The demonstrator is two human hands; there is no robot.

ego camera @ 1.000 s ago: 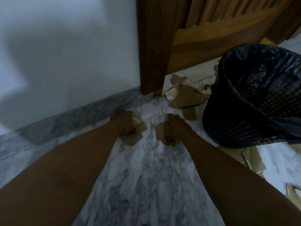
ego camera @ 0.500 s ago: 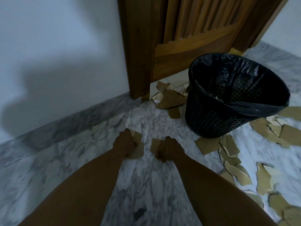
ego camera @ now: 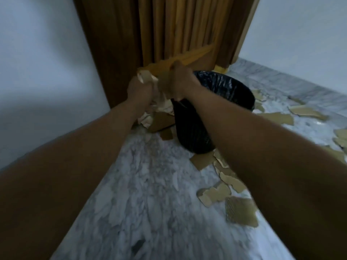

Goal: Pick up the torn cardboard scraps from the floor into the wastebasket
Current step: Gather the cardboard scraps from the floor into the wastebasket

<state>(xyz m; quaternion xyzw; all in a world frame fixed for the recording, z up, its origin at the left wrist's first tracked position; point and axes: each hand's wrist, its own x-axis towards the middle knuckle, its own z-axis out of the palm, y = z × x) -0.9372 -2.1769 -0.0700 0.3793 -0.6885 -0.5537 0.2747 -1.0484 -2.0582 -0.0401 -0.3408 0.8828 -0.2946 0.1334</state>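
Half a second ago both hands were down on the marble, closing over cardboard. Now they have come up together and hang in front of the door (ego camera: 169, 34), just left of the wastebasket.

The left hand (ego camera: 139, 90) is curled round a crumpled bunch of pale scraps (ego camera: 145, 76) that sticks out above its knuckles. The right hand (ego camera: 180, 79) grips a flatter brown piece (ego camera: 165, 82) that lies between the two hands. Its fingers are turned away, so I cannot tell whether it holds more than that one. The hands are side by side, with only the cardboard between them.

The wastebasket (ego camera: 234, 87), black with a black bag lining, stands on the floor (ego camera: 150, 194) just right of the hands, and the right forearm crosses in front of its near wall. Its mouth is open; what is inside is too dark to make out.

Plenty of cardboard is still down. A heap (ego camera: 159, 121) lies at the foot of the door below the hands, a trail of pieces (ego camera: 225, 177) runs from the base of the basket toward the camera, and flat bits (ego camera: 272, 117) are scattered further right.

This looks like the carry step, with the handfuls lifted but not yet over the opening. The next move calls for a short shift to the right until both hands are above the rim, then letting go low inside it, since such light pieces could flutter back out. Judging by the litter left, the job is far from finished.
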